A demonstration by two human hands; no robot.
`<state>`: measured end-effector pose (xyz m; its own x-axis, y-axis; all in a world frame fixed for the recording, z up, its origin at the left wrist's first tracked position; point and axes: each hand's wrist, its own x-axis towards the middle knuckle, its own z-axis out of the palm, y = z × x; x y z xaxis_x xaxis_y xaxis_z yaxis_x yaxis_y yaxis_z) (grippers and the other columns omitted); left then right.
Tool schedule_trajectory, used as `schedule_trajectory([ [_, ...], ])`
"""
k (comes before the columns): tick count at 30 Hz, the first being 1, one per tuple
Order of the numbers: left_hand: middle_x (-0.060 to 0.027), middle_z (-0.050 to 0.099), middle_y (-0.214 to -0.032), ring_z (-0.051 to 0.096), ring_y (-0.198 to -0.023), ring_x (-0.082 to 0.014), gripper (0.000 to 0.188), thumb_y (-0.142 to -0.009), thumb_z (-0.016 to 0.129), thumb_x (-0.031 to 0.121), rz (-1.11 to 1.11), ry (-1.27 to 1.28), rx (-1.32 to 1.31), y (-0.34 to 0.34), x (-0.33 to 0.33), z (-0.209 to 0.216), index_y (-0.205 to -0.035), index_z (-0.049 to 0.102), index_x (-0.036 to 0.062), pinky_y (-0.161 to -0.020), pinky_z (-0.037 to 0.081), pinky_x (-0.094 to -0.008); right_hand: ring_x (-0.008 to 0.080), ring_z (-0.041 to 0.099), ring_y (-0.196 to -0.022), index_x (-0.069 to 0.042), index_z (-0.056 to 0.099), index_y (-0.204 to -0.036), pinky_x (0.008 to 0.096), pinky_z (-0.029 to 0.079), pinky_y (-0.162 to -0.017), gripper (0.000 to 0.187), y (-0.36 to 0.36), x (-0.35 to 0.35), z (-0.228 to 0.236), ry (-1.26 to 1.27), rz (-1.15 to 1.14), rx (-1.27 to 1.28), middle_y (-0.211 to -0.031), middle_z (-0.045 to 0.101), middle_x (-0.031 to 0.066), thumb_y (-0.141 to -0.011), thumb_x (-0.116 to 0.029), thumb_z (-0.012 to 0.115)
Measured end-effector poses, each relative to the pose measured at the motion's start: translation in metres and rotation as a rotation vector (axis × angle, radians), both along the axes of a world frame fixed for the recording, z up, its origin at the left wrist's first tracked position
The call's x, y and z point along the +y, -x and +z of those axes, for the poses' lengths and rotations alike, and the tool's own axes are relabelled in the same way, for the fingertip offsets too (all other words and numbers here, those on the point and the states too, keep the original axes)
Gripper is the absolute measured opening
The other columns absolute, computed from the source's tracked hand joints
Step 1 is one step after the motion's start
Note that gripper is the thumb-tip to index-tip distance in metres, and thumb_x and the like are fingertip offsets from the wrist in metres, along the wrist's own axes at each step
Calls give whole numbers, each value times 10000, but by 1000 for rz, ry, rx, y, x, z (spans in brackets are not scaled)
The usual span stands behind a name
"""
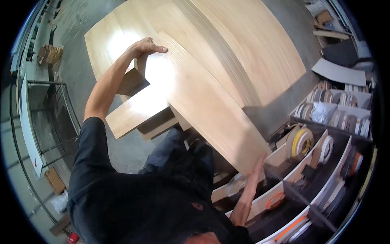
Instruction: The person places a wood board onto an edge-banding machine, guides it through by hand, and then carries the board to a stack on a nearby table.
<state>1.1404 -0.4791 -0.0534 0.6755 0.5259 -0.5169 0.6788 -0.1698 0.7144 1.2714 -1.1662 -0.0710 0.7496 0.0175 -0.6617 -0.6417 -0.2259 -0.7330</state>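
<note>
A long light-wood board (211,101) slants across the middle in front of me. My left hand (147,48) grips its far end, with the thumb on the top face and the fingers hidden beyond the edge. At the near right end, my right hand (255,173) holds the board along its edge; part of its fingers is hidden behind or below it. Under the board lies a shorter light-wood panel (138,112), which sticks out to the left over stacked pieces. A bright glare covers the place where the two overlap.
Large stacks of wood panels (260,49) stand beyond the board. To the right, a divided shelf (288,183) holds rolls of edge banding (302,142). A metal frame cart (48,83) stands at left on the grey floor (75,40). White and dark offcuts lie at far right.
</note>
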Motion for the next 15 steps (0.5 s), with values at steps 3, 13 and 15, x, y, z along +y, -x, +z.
schedule_trajectory([
  [3,-76,530,-532,522,-493,-226,565,-526,867,518,-38,-186,43,-32,8,-5,-573,604,20,-467,397,-371,296,383,-1303,-19,304,-1441,401,312,-1072,871,-26,10,-27,15,-20,33,-1471,346,142,-874,-660,466],
  [13,-216,661,-965,661,-879,-247,717,-684,813,420,694,-156,-264,37,-97,-25,-1100,581,-117,-771,534,-369,322,433,-1264,-13,324,-1428,439,367,-1038,816,-16,68,0,82,-42,123,-1448,373,155,-918,-649,368],
  [15,-146,650,-831,619,-708,-160,610,-694,825,384,758,156,27,40,-148,-50,-1030,618,-81,-609,513,-288,312,396,-1294,-27,309,-1438,433,335,-1065,817,-7,69,7,28,-3,137,-1464,347,146,-918,-657,349],
])
